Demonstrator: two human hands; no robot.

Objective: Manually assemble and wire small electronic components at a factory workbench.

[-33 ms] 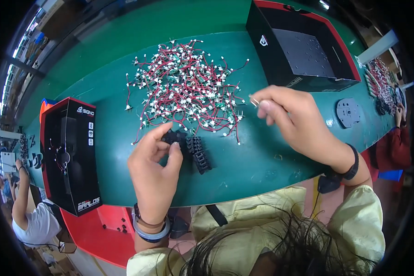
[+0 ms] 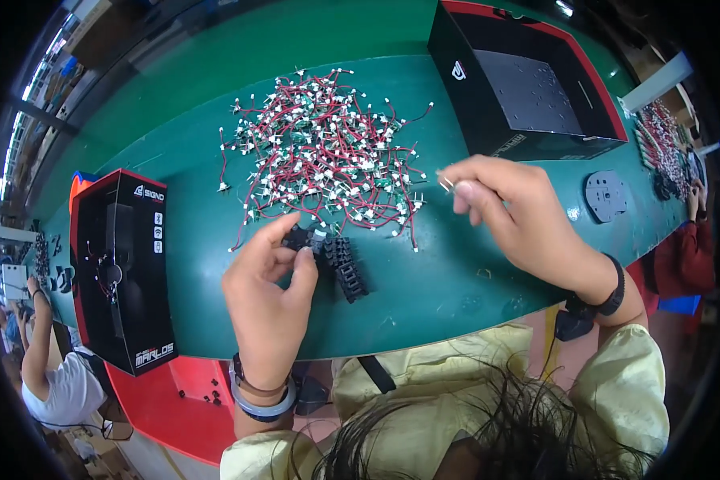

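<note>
In the left fingers (image 2: 274, 231), a small black piece (image 2: 299, 238); across the gap, a tiny pale part (image 2: 446, 183) in the right.

Left thumb and index parted only by the piece, apparently pinching it; right fingers (image 2: 476, 168) drawn together on the pale part. Since the frame before: right fingertips tilted slightly, a light patch now visible on the black piece; the two pieces remain apart. Just right of left fingertips, a row of black pieces (image 2: 346, 270); beyond, a heap of red-wired connectors (image 2: 318, 174), its loose ends crowding the space between hands. Farther out on the bench (image 2: 424, 296): right of right fingers, a grey disc (image 2: 605, 197); beyond them, a black box (image 2: 456, 88); left of left fingers, another black box (image 2: 146, 264).
</note>
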